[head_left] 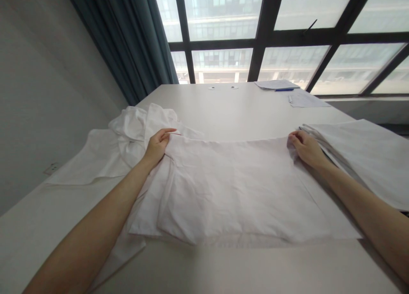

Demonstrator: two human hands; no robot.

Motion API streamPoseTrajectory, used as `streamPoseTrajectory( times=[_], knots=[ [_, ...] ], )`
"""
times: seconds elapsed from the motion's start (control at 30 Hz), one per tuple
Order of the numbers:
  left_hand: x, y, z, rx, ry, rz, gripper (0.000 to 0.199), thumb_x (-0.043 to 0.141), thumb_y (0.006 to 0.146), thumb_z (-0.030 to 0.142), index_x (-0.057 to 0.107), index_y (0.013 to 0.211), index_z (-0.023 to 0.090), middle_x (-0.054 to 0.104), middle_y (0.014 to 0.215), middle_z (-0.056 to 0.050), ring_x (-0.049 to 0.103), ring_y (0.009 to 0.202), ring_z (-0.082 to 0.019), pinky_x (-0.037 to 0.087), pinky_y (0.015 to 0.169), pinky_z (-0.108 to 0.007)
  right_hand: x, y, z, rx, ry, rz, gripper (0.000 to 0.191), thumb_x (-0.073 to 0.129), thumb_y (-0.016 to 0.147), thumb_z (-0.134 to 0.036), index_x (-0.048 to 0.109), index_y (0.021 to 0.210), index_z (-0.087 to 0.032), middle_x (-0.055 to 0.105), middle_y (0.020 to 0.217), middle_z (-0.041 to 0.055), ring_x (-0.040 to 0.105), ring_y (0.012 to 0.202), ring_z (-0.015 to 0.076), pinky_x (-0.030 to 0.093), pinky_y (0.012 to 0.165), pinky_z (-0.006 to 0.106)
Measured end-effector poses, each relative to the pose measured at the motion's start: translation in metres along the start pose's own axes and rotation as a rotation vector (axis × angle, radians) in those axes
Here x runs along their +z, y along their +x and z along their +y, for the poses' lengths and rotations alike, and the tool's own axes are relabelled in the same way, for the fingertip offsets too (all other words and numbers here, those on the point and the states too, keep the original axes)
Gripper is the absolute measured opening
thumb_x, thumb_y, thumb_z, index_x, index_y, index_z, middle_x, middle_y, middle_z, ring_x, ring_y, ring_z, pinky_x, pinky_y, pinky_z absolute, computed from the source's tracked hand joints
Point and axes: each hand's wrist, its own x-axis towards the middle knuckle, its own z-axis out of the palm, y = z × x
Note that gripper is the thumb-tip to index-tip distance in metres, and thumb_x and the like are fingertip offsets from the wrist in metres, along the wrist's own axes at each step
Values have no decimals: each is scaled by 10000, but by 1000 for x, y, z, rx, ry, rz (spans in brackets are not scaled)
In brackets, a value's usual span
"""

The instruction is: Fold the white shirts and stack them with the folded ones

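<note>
A white cloth (pixel 243 183) is stretched between my two hands, its upper edge lifted and its lower part hanging down to the table. My left hand (pixel 159 145) pinches the upper left corner, with the fingers pointing right. At the upper right corner my right hand (pixel 305 147) grips the same cloth between thumb and fingers. On the left side the fabric falls in loose folds. Whether it is a garment or a plain sheet, I cannot tell.
Crumpled white fabric (pixel 134 132) lies on the left of the white table (pixel 223 110). Flat white cloths (pixel 367 153) are stacked at the right. Papers (pixel 276 85) and a blue pen (pixel 284 89) lie at the far edge, below the window.
</note>
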Motion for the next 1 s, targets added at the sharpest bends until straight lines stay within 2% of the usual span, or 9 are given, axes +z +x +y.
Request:
streamPoseTrajectory(
  times=[0.13, 0.3, 0.43, 0.67, 0.8, 1.0],
  knots=[
    [1, -3, 4, 28, -34, -35, 422, 679, 740, 354, 651, 1104, 141, 723, 1112, -126, 664, 1052, -249, 499, 920, -356, -2, -1, -4, -6, 6, 37, 195, 466, 852, -408, 570, 809, -249, 642, 758, 72, 587, 708, 255, 445, 654, 382],
    [-2, -1, 4, 127, 116, -31, 352, 657, 739, 305, 696, 1049, 143, 742, 1066, -105, 671, 1043, -232, 492, 964, -346, -2, -2, -8, -27, 32, 90, 227, 455, 855, -431, 574, 821, -241, 633, 733, 62, 581, 679, 249, 457, 647, 390],
    [-5, 2, 1, 97, 284, 73, 305, 629, 713, 255, 738, 988, 178, 760, 885, -50, 701, 880, -217, 546, 840, -310, -3, -5, -12, -43, 50, 113, 226, 474, 846, -428, 591, 849, -235, 665, 805, 85, 620, 762, 255, 499, 684, 397],
    [-5, 4, 4, 62, 248, 158, 192, 614, 701, 219, 748, 839, 212, 766, 871, -36, 707, 846, -216, 557, 737, -272, -3, -7, -15, -44, 61, 121, 199, 535, 829, -427, 611, 863, -246, 665, 798, 69, 637, 787, 252, 533, 697, 396],
    [-6, 4, 3, 62, 234, 190, 208, 609, 693, 240, 760, 836, 223, 757, 827, -28, 689, 774, -197, 529, 639, -247, -3, -6, -10, -33, 34, 132, 195, 533, 840, -428, 612, 853, -250, 669, 803, 74, 638, 784, 259, 528, 716, 405],
    [-10, 4, -3, 70, 328, 250, 206, 552, 663, 233, 756, 684, 243, 685, 631, -2, 575, 579, -172, 425, 514, -263, -4, -4, -4, -10, 5, 117, 217, 529, 840, -442, 606, 858, -239, 667, 813, 85, 640, 762, 264, 516, 727, 413]
  ],
)
